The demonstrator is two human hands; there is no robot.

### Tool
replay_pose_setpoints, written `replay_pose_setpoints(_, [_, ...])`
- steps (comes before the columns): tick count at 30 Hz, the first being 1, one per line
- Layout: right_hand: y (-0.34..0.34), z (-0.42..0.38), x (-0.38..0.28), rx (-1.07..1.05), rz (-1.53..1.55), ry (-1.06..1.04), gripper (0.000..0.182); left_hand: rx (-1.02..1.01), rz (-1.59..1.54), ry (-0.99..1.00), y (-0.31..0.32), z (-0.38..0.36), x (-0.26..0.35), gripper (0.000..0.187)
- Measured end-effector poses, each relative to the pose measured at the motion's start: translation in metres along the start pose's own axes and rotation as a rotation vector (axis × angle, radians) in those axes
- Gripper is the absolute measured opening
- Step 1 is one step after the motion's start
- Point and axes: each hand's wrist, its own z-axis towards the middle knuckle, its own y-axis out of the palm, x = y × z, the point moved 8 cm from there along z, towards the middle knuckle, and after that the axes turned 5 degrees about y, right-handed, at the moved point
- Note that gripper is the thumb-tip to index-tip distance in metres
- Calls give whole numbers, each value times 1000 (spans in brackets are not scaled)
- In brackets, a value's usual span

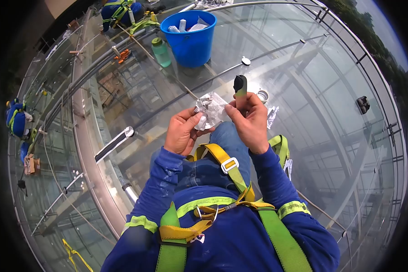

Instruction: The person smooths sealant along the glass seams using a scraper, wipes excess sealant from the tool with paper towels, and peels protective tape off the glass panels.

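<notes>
My left hand [184, 130] is closed on a crumpled sheet of printed newspaper [211, 109], pinching it between thumb and fingers above my bent knee. My right hand [250, 119] grips a flat tool with a rounded black end [240, 85], which points up and away from me. The tool's lower part is hidden by the fingers, so I cannot tell its exact kind. The right thumb tip is at the paper's right edge. Just beyond the right hand, a roll of tape [262, 95] and a crumpled paper scrap [272, 117] lie on the glass.
A blue bucket [191, 47] holding white items stands ahead, beside a green bottle [161, 53]. A rope [184, 86] crosses the glass panels [313, 136]. Harness straps [224, 158] cross my lap. Co-workers are at the top [122, 13] and far left [17, 119]. A metal railing [359, 59] borders the right.
</notes>
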Motion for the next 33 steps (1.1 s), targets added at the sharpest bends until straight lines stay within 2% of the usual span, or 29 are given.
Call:
replay_pose_setpoints(3, [-7,-10,1,-16,65,130,23,66,-12,29,-3,5,-2,30])
replay_pose_setpoints(6, [5,-22,-2,-152,19,83,22,38,-5,26,1,10,-5,29])
replay_pose_setpoints(9, [12,-23,3,-99,-23,51,23,63,-49,18,5,13,-10,28])
replay_pose_setpoints(12, [15,-22,8,-63,-62,33,23,16,-155,93,18,12,-5,29])
replay_pose_setpoints(15, [15,-22,8,-30,-85,19,23,-73,-92,135,35,12,4,34])
replay_pose_setpoints(18, [13,-24,13,16,0,20,24,-26,114,258,40,16,7,36])
replay_pose_setpoints(21, [16,-26,19,12,44,-7,19,78,156,226,33,22,0,33])
replay_pose_setpoints(25, [12,-29,20,16,-20,-77,14,-16,24,89,31,32,-15,21])
replay_pose_setpoints(29, [4,-31,20,54,-71,-126,12,48,132,116,23,35,-20,10])
replay_pose_setpoints(33, [-3,-31,20,78,-163,-140,15,120,196,99,15,38,-31,9])
